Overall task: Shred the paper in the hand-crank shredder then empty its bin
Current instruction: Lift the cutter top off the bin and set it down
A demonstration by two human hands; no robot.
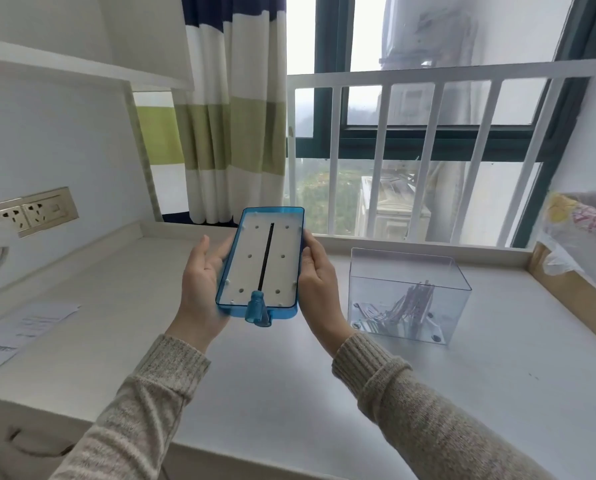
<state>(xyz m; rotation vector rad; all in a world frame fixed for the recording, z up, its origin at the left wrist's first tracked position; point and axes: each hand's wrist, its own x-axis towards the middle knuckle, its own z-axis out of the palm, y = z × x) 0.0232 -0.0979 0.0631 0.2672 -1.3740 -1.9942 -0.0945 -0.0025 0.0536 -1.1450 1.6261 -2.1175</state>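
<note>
Both hands lift the blue shredder top above the desk, underside up. The fingers are mostly hidden behind it — the left hand cups one long edge, the right hand wraps the other. The clear bin sits just right, strips inside, well clear of the desk's front edge. Paper is cut off at left.

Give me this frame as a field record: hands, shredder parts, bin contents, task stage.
left hand: holds the shredder top's left edge
right hand: holds its right edge
shredder top: blue, lifted off the bin, underside with its slot facing the camera, crank knob nearest
bin: clear, on the desk, to the right of the hands
shreds: inside the bin
loose paper: desk, far left
stage: top off, bin not yet emptied
</note>
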